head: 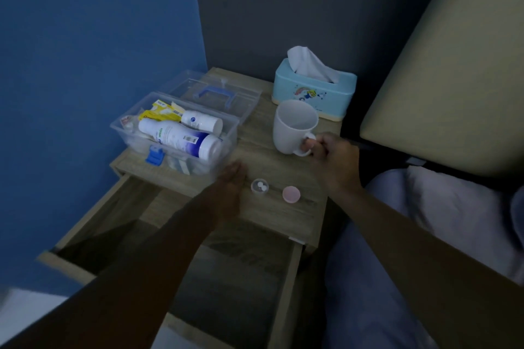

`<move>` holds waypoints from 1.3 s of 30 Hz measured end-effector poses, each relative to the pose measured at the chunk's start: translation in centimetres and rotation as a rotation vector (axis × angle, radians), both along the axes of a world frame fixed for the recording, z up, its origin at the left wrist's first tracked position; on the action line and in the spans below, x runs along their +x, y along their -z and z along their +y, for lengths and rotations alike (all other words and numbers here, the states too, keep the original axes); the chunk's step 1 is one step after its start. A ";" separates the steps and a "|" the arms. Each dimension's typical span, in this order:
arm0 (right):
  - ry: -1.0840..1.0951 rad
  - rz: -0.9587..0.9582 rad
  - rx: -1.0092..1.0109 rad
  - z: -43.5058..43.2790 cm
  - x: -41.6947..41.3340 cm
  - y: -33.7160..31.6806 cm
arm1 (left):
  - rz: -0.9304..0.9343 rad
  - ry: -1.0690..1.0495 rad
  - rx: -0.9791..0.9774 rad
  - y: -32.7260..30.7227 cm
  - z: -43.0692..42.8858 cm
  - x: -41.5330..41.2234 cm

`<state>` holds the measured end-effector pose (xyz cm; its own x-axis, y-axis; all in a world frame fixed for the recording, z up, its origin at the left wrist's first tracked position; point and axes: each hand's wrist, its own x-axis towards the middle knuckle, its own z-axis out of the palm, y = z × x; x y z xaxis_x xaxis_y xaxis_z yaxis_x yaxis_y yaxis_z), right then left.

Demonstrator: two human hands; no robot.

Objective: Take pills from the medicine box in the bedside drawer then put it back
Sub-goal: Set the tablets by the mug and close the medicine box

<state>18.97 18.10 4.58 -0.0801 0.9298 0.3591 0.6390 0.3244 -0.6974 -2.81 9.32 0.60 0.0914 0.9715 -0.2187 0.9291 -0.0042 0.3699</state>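
While the right hand [329, 156] pinches the handle of a white mug [293, 126], its fingers curled through and around the loop, the mug stands upright on the bedside table [272, 215], just in front of a light blue tissue box [314, 92] with a tissue sticking out of its top. Across from it, the left hand [231, 181] lies flat and blurred on the tabletop with fingers stretched out and grasping nothing, its fingertips close to the near right corner of the medicine box [175, 133].

Just right of that hand sits a small clear pill cup [259, 187] with two white pills in it, and beside the cup, apart from it, lies a round pink cap [291, 193].

At the left side of the table, the clear plastic medicine box is open, its lid [215, 92] with a blue handle folded back behind it. Inside lie two white bottles on their sides and some yellow packets, and a blue latch hangs on the front wall.

Below the tabletop the drawer [119, 207] is pulled out toward the person, both forearms reaching over it.
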 end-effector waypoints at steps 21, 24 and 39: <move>-0.107 -0.019 0.018 -3.6 1.5 1.0 | 0.028 0.012 -0.059 0.1 -0.9 0.1; -0.111 -0.026 0.037 -3.8 1.6 0.9 | 0.030 0.021 -0.083 -0.3 -0.8 0.1; -0.165 0.046 0.425 -4.3 -4.9 -3.8 | -0.181 -0.200 0.442 -2.6 -7.4 -5.8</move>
<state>14.03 13.80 8.36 -0.1899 0.6753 0.7127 0.5261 0.6828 -0.5069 -8.60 1.96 3.23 -0.1076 0.9699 0.2184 0.8489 -0.0247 0.5280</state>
